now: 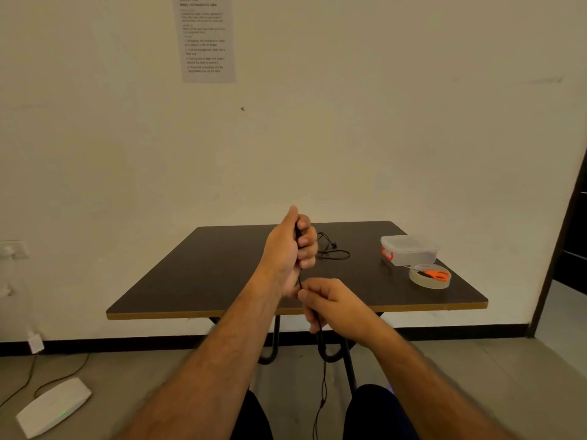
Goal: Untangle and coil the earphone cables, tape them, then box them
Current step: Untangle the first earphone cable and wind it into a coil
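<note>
My left hand [290, 249] is raised over the table, fist closed around the upper part of a black earphone cable [322, 385]. Just below it my right hand [333, 308] pinches the same cable, which hangs from there down past the table's front edge between my knees. A second black earphone cable [333, 250] lies loosely tangled on the dark table [203, 281], just right of my left hand. At the table's right side stand a clear plastic box [409, 250] with a red clasp and its lid on, and a roll of clear tape [429, 279].
Orange-handled scissors [436, 274] rest on top of the tape roll. A printed sheet [205, 38] hangs on the wall behind. On the floor at the left lie a white device [52, 406] and a cord. A dark door frame [559, 249] stands at the right.
</note>
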`<state>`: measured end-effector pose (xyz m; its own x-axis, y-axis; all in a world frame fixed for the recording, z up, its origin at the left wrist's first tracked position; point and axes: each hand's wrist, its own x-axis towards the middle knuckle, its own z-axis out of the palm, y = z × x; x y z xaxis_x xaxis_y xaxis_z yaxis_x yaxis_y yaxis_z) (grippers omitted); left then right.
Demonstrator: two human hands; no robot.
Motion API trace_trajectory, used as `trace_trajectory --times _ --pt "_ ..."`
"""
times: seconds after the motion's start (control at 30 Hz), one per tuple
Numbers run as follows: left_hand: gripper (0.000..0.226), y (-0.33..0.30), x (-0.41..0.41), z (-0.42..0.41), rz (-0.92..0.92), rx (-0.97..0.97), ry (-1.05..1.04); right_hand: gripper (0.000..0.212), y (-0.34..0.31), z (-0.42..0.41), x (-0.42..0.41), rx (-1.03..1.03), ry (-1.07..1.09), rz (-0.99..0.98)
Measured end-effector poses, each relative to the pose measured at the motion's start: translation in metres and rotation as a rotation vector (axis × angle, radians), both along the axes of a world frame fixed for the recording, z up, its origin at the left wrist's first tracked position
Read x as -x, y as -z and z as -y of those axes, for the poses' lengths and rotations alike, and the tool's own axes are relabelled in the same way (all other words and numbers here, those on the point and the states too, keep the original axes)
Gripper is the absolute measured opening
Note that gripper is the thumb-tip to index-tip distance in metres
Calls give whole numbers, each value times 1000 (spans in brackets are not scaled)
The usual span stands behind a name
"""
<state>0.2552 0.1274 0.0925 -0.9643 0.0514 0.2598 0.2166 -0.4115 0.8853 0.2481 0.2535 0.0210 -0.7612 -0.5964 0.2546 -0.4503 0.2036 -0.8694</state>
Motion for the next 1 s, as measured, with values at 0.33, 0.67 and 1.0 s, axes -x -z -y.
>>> trace_trajectory --times 0.33,0.67,1.0 --pt "43 -24 -1 11 -219 226 -267 19 -42 -19 -22 -16 -79 -10" --pt "48 -6 0 7 -113 685 -253 9 -75 -25 -13 -160 206 -516" --pt "54 7 -9 -4 187 415 243 24 -91 -37 13 70 171 -412"
